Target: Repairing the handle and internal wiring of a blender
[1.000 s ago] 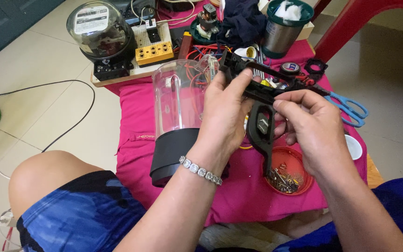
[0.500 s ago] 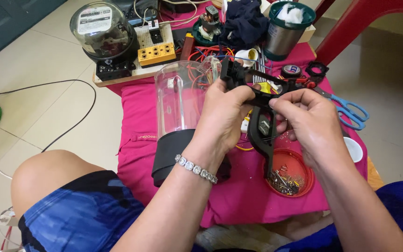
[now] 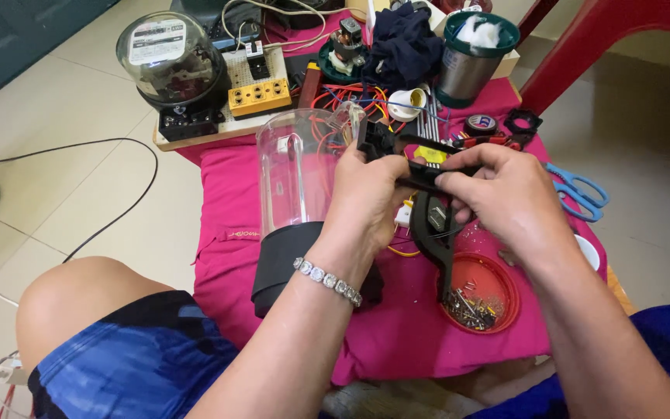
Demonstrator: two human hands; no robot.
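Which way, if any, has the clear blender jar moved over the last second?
No. The clear blender jar stands at the same spot on the pink cloth, no nearer to the electricity meter or the red dish.

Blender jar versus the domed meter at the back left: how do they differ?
The blender jar is a tall clear cylinder on a black base, open-topped; the domed meter is squat and rounded, closed over its inner workings. The jar lies on the pink cloth right beside the left hand; the meter sits on a wooden board, away from both hands. Both have clear shells and black bottoms.
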